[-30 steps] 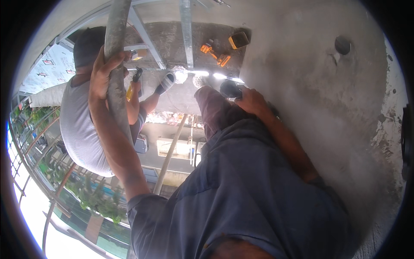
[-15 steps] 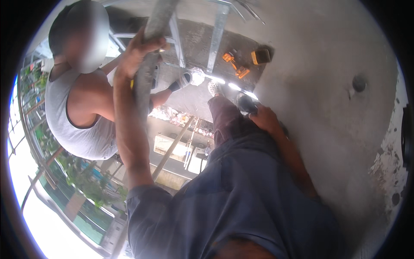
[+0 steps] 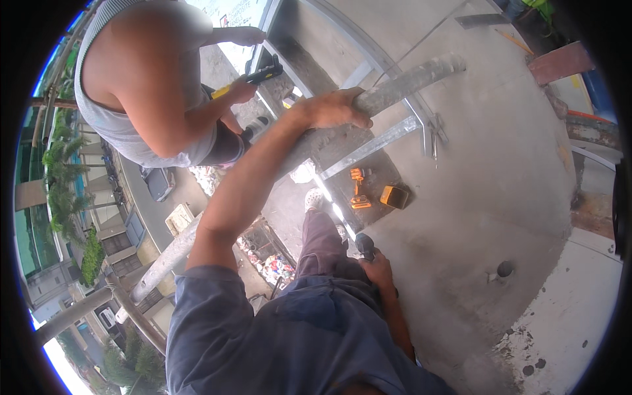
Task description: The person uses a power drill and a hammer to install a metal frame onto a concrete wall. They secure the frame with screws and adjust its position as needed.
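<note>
- The left hand (image 3: 336, 108) is closed over a grey pole (image 3: 395, 89), fingers wrapped across its top; the arm runs up to it from the lower left, stretched nearly straight.
- The pole is long and round, its surface crusted with pale cement; it slants from the upper right, where its end lies over the slab (image 3: 500, 171), down to the lower left, out past the slab's edge and over open air; the hand grips it in the upper part, near the metal frame (image 3: 382, 141).
- The right hand (image 3: 378, 270) sits low beside the person's thigh, curled about a dark tool (image 3: 365, 247) — only its rounded top shows above the fingers, so what kind of tool it is I cannot tell; the hand is closed on it.
- The person's leg (image 3: 322, 243), in dull purple trousers, points away toward the slab edge, with a pale shoe (image 3: 315, 197) at the end of it.
- On the slab just beyond the shoe lie an orange drill (image 3: 357, 187) and an orange-and-black box (image 3: 394, 196), side by side and just apart.
- A co-worker (image 3: 138, 85) in a grey sleeveless top crouches at the upper left, beyond the pole; one hand holds a yellow-and-black tool (image 3: 257, 72) against the frame.
- Far below — street, a parked car (image 3: 158, 183), trees.
</note>
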Motion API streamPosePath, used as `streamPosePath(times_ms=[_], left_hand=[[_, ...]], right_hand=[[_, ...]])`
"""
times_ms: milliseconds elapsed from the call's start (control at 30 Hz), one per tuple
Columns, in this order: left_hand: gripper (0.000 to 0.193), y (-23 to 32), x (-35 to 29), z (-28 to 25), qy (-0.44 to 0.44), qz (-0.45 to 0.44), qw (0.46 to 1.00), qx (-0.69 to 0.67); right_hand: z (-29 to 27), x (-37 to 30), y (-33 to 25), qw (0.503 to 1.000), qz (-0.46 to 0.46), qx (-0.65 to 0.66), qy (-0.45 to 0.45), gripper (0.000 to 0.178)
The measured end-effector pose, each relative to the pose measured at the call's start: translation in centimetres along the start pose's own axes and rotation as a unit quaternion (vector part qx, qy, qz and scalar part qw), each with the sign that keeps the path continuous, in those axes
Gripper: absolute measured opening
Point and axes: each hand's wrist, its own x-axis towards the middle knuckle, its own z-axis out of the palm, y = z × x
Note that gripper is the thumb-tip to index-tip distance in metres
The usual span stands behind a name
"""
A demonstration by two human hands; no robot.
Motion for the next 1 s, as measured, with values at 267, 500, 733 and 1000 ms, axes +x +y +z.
streamPosePath(times_ms=[267, 500, 733, 1000], left_hand=[[0.091, 1.1, -0.1, 0.0, 0.013, -0.007, 1.0, 0.02], [0.089, 1.0, -0.1, 0.1, 0.024, 0.009, 0.999, 0.024], [0.087, -0.6, 0.7, 0.0, 0.007, 0.024, 1.0, -0.018], [0.088, -0.1, 0.7, 0.0, -0.008, 0.008, 1.0, -0.022]], right_hand=[[-0.4, -0.9, -0.6, 0.999, 0.004, -0.029, -0.035, 0.065], [-0.4, -1.0, -0.8, 0.999, 0.01, -0.025, -0.041, 0.065], [-0.6, -1.0, -0.9, 0.999, 0.012, -0.03, -0.028, 0.067], [-0.3, -0.2, 0.0, 1.0, 0.001, -0.024, -0.014, 0.067]])
